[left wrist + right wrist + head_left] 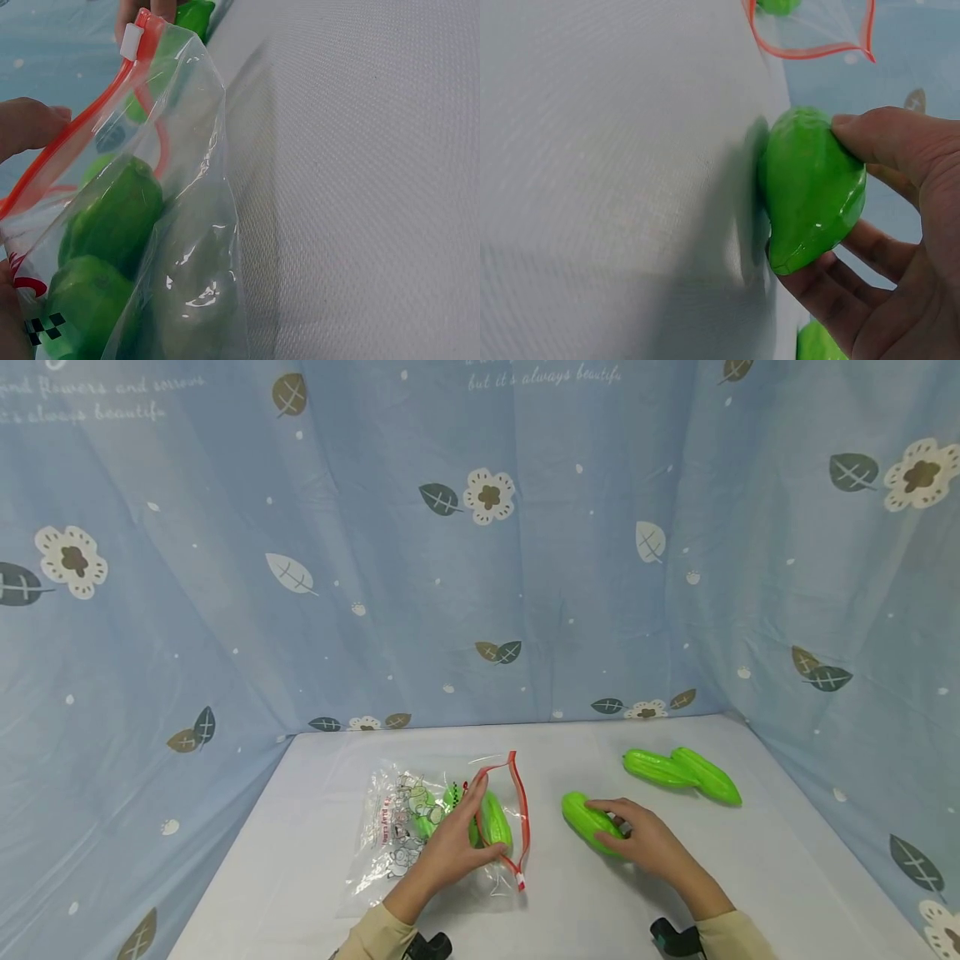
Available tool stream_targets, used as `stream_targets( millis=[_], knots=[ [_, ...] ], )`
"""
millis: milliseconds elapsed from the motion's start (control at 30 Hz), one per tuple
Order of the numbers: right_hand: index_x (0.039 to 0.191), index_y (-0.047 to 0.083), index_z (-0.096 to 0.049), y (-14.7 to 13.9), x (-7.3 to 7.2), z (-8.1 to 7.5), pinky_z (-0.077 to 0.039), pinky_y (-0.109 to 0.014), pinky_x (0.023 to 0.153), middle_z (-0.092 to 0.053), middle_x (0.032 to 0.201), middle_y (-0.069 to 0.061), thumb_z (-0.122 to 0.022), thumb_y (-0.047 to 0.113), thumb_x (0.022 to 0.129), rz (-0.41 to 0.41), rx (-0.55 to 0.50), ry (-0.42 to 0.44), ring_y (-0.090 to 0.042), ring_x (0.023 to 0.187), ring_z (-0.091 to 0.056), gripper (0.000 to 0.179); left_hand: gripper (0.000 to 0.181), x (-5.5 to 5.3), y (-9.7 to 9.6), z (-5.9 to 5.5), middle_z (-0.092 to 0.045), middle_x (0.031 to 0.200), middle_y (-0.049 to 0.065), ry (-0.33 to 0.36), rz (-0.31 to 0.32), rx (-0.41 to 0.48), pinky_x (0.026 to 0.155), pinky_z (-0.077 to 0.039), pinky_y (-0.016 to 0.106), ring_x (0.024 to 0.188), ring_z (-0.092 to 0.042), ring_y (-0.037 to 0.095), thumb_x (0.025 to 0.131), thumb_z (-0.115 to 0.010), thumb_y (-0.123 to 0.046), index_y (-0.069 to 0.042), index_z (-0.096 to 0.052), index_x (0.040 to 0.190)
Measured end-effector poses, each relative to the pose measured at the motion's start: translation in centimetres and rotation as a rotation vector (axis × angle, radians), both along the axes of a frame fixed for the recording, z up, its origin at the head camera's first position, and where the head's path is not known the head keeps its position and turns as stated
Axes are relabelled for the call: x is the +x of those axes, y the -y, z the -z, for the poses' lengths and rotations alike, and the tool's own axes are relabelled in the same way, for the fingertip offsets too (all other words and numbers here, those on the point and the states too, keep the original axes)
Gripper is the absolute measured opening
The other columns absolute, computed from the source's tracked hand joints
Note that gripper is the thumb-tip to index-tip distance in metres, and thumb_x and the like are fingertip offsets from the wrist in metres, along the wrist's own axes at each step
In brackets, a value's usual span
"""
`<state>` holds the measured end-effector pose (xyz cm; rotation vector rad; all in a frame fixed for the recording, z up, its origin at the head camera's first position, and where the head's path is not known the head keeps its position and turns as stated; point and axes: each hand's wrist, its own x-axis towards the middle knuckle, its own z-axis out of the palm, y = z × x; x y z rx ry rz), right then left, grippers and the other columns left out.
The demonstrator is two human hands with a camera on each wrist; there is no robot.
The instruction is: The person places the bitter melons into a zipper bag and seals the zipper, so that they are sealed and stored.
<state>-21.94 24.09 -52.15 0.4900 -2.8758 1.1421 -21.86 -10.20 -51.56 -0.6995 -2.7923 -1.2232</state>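
Observation:
A clear zip bag [382, 860] with printed cartoon figures and a red zip edge lies on the table, its mouth facing right. Several green gourd-like vegetables [496, 823] are inside it. My left hand [452, 850] holds the bag at its mouth, thumb and fingers spread along the red edge. In the left wrist view the thumb [34, 126] is against the zip strip [71, 142]. To the right of the bag, my right hand [651, 842] grips another glossy green gourd [810, 187] between thumb and fingers, close over the table.
Two more green gourds [712, 777] lie touching each other at the back right of the white table [570, 910]. A white slider [521, 882] sits at the near end of the zip. Blue patterned curtains [480, 577] hang behind the table and along both sides.

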Motion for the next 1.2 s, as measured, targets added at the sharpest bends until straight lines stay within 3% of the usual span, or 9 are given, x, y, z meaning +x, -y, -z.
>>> stream_targets(
  millis=[567,1200],
  knots=[
    [0.131,0.021,-0.068,0.5,0.0,0.6,-0.055,-0.026,0.069,-0.067,0.132,-0.011,-0.076,0.031,0.092,0.001,-0.089,0.088,-0.019,0.096,-0.066,0.041,0.106,0.0,0.0,0.0,-0.014,0.17,-0.003,0.006,-0.007,0.0,0.113,-0.036,0.06,0.15,-0.029,0.036,0.084,-0.082,-0.041,-0.023,-0.016,0.165],
    [0.13,0.023,-0.069,1.2,0.4,0.6,-0.055,-0.03,0.076,-0.066,0.133,-0.007,-0.077,0.031,0.091,0.039,-0.109,0.094,-0.017,0.098,-0.066,0.04,0.106,0.0,0.0,-0.1,-0.015,0.17,-0.003,0.006,-0.012,-0.001,0.113,-0.036,0.059,0.15,-0.029,0.035,0.084,-0.083,-0.041,-0.023,-0.017,0.165]
  ],
)
